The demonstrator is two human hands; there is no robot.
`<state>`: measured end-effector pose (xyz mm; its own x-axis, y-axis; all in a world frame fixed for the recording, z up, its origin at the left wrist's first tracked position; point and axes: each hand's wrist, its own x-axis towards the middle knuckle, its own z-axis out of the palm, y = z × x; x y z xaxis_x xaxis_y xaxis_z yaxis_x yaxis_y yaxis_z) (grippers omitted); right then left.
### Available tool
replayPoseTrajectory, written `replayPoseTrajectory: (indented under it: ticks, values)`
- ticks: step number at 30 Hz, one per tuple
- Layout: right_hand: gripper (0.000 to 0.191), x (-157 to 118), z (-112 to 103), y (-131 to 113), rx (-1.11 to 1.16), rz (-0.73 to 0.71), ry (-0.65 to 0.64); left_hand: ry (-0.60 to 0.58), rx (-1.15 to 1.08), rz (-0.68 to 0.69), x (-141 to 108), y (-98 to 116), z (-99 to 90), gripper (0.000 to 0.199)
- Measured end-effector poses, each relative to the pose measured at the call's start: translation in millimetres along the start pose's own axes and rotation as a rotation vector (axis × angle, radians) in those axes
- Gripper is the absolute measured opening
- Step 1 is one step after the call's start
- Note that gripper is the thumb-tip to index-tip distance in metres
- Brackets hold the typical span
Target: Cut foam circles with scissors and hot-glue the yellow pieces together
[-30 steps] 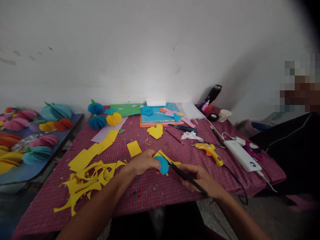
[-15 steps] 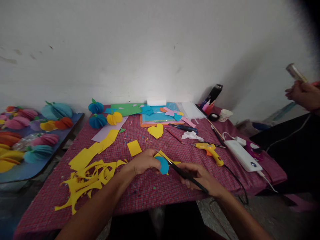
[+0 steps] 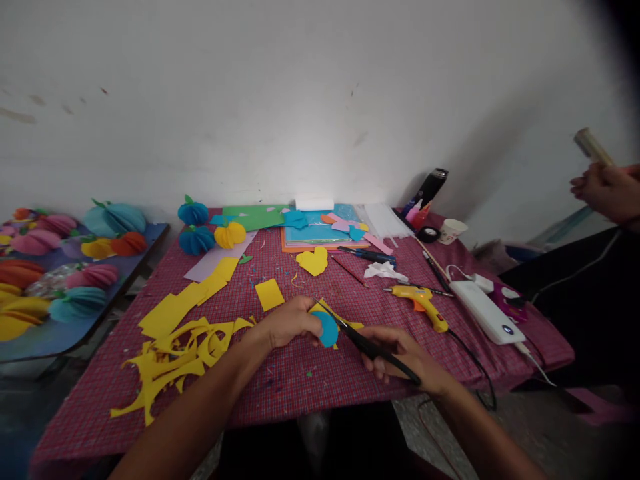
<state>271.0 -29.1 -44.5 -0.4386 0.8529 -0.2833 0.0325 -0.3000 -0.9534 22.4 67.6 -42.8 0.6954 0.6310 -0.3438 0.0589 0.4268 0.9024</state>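
My left hand (image 3: 296, 321) pinches a round blue paper disc (image 3: 328, 329) together with a piece of yellow paper (image 3: 345, 315) behind it. In my right hand (image 3: 393, 353) are black-handled scissors (image 3: 373, 348), their blades lying along the upper right edge of the disc, at the yellow paper. The fingers of my right hand wrap round the handles. A square yellow sheet (image 3: 269, 295) lies just beyond my left hand. Curled yellow offcuts (image 3: 165, 373) are heaped left of my left forearm. A stack of yellow rounds (image 3: 313, 261) sits farther back.
A yellow glue gun (image 3: 423, 307) with a cord and a white power bank (image 3: 487, 312) lie at the right. Paper pumpkins (image 3: 195, 240) stand at the back left, with more on a blue table (image 3: 100, 327). Another person's hand (image 3: 607, 190) holds a tube at far right.
Both hands stay at nearly the same place, still holding the disc, yellow paper and scissors. The view has shifted very slightly.
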Motion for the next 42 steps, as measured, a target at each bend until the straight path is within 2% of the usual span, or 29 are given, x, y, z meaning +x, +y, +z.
replayPoseTrajectory:
  ticks: [29, 35, 38, 42]
  values:
    - [0.046, 0.8, -1.1, 1.0, -0.136, -0.018, 0.010, -0.018, 0.012, -0.017, 3.1, -4.1, -3.6, 0.016]
    - [0.040, 0.8, 3.1, -7.9, -0.209, -0.116, -0.013, -0.029, 0.095, -0.033, 2.8, -2.7, -2.4, 0.015]
    - [0.043, -8.3, -0.2, -13.6, -0.206, -0.058, -0.024, -0.030, 0.089, -0.036, 3.4, -3.1, -3.1, 0.015]
    - [0.044, -30.9, -14.7, -27.5, -0.230, 0.041, -0.007, 0.015, 0.023, -0.012, 4.6, -4.4, -6.3, 0.018]
